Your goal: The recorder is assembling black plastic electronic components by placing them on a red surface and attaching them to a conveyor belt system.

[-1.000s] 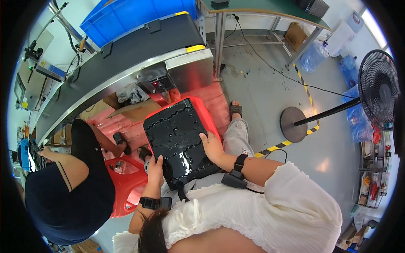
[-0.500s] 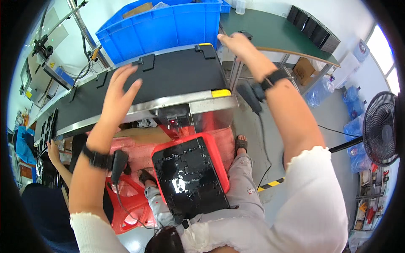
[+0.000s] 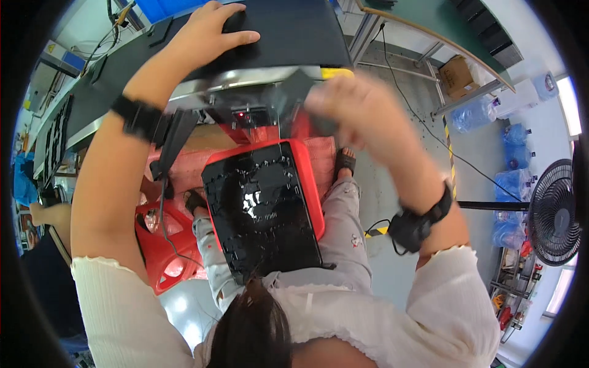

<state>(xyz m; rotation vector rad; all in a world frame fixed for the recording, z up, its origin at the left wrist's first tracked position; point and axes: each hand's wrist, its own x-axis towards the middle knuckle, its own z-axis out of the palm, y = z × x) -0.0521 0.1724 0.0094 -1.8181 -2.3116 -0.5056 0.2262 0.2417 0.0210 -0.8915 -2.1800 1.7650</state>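
My right hand (image 3: pixel 359 110), smeared by motion, is closed on a dark flat piece (image 3: pixel 296 92) in front of the conveyor's near edge. Over the black conveyor belt (image 3: pixel 288 37) reaches my left hand (image 3: pixel 211 34), thumb and forefinger apart. A small dark part (image 3: pixel 235 22) lies on the belt between them; whether the fingers touch it is unclear. On my lap rests a red tray (image 3: pixel 315 205), with glossy black plastic parts (image 3: pixel 261 211) laid in it side by side. Each wrist wears a black strap with a device.
Left of the belt are more black strips (image 3: pixel 55 138). A red stool (image 3: pixel 162 245) stands by my left leg, near another person's arm (image 3: pixel 55 218). At the right are a green table (image 3: pixel 423 21), a black fan (image 3: pixel 555 211) and blue water bottles (image 3: pixel 515 147). A cable crosses the floor.
My right hand has come back from beside the green table to the conveyor's front edge, now holding a dark flat piece. My left hand has reached farther over the belt. The view has shifted.
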